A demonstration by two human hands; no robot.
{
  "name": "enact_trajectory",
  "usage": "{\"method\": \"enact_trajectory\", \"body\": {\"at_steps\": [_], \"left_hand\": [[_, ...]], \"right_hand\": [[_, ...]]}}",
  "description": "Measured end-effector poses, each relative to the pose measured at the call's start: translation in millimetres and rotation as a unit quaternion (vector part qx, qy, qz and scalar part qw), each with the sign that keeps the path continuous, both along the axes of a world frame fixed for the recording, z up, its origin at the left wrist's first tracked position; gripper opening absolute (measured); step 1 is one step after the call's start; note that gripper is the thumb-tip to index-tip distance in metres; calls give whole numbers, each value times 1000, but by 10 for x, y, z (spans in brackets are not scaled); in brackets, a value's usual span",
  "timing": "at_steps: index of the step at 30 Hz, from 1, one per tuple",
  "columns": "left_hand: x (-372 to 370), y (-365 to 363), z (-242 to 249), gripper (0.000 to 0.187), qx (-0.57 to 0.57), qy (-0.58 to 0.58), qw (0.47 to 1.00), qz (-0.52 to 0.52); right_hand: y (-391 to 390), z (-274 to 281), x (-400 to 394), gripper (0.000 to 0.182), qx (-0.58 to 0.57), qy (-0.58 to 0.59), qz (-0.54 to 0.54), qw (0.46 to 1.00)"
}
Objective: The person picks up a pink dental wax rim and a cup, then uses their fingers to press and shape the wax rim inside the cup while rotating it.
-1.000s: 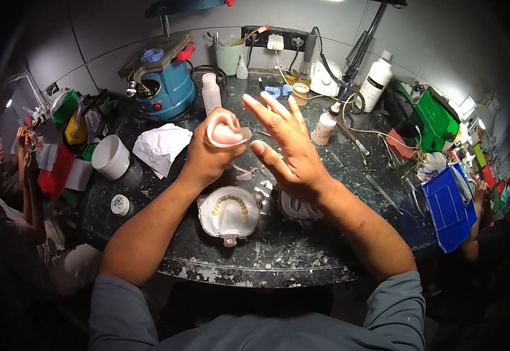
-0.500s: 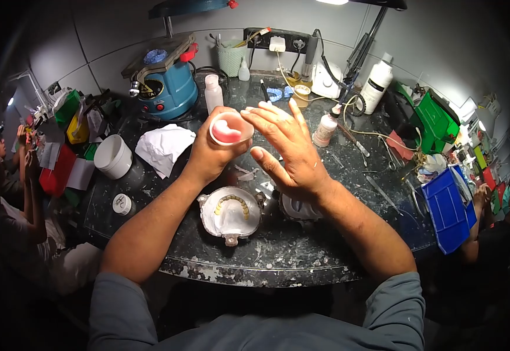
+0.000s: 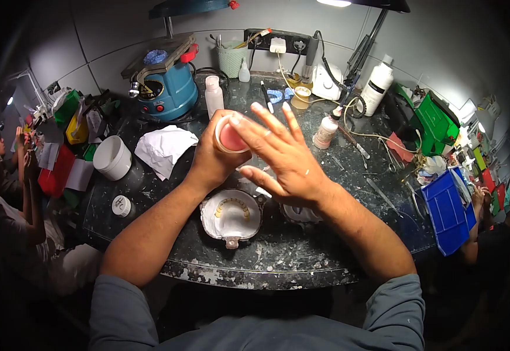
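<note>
My left hand (image 3: 209, 157) is wrapped around a small cup (image 3: 218, 136), tilted so its mouth faces me. Pink material (image 3: 231, 140) lies inside it. My right hand (image 3: 287, 167) has its fingers spread, with the index fingertip overlapping the cup's rim. Below my hands, a metal dental flask half (image 3: 210, 227) filled with white plaster holds a curved row of yellowish teeth (image 3: 232, 206). Another flask half (image 3: 301, 213) is partly hidden under my right wrist.
A white tub (image 3: 113, 157), a lidded jar (image 3: 121, 206) and crumpled paper (image 3: 164, 149) lie left. Behind stand a blue machine (image 3: 170, 96) and a pink bottle (image 3: 213, 96). A dropper bottle (image 3: 325, 131), metal tools and a blue tray (image 3: 445, 210) are right. People sit at both sides.
The right index fingertip has moved left onto the cup's rim. The cup has turned slightly, and its pink contents now look flat and even, without the earlier pale patch.
</note>
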State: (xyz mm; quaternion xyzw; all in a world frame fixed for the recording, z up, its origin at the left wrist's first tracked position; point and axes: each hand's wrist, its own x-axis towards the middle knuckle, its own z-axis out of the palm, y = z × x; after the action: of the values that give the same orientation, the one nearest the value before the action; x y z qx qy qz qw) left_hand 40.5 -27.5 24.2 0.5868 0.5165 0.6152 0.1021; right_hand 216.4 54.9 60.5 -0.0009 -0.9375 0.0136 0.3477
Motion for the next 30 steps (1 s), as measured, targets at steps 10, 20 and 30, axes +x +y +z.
{"method": "enact_trajectory", "body": {"at_steps": [10,20,30], "left_hand": [[-319,180,-211,51,-88,31,995,43],[-467,-334,443,69,-266,-2,963,38],[25,-3116,-1184,70,229,-489,830,136]], "right_hand": [[3,16,65,17,-24,119,10,993],[-13,124,71,45,-120,97,1,988],[-3084,-660,-614,63,-201,-29,410,889]]}}
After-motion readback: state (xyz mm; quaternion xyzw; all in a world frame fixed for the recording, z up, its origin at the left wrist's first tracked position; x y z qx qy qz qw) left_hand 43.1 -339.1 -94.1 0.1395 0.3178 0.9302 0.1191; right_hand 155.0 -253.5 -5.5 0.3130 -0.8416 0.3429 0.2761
